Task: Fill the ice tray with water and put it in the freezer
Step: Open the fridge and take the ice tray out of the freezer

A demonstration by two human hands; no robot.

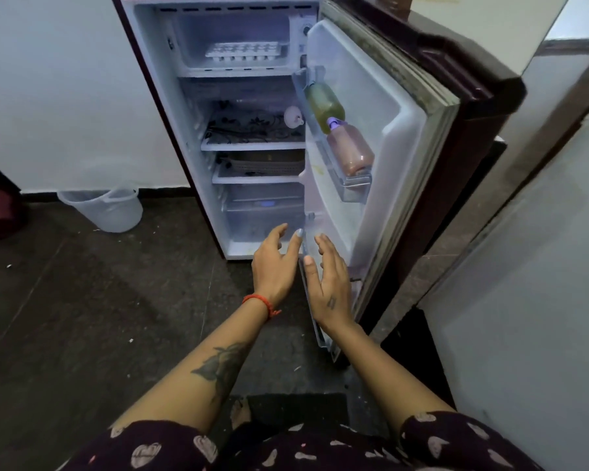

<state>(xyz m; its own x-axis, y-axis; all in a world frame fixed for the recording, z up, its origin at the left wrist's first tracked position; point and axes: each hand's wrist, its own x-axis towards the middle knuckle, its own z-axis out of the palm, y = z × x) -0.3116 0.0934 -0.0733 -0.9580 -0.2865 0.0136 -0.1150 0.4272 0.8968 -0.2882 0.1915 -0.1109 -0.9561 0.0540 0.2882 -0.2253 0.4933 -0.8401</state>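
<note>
Dark stone flooring [82, 300] is running under a small single-door fridge [170, 137] standing against a pale wall, and the head view is the only one given. Its door [388, 137] is standing wide open, just right of the right hand. Both hands are hanging in front of the fridge's lowest part: the left hand [274, 266] and the right hand [330, 283] are each spread and relaxed, gripping nothing, with the lower door rack's edge [315, 321] showing between them.

Far above and beyond both hands, the white ice tray [244, 51] is sitting in the freezer compartment [232, 42] at the top. Whether its cells are holding water cannot be told from here.

Up and to the right of the right hand, two bottles, one greenish [323, 103] and one pinkish [351, 151], are lying tilted in the door rack. To the far left, a clear plastic bucket [106, 209] is sitting on the floor.

Judging the risks: if the tray is full, swinging the door shut hard could be jolting it and slopping water. The tilted bottles could be shifting on that same swing. The right hand's fingers are close to the rack edge and could be getting caught as the door moves.
</note>
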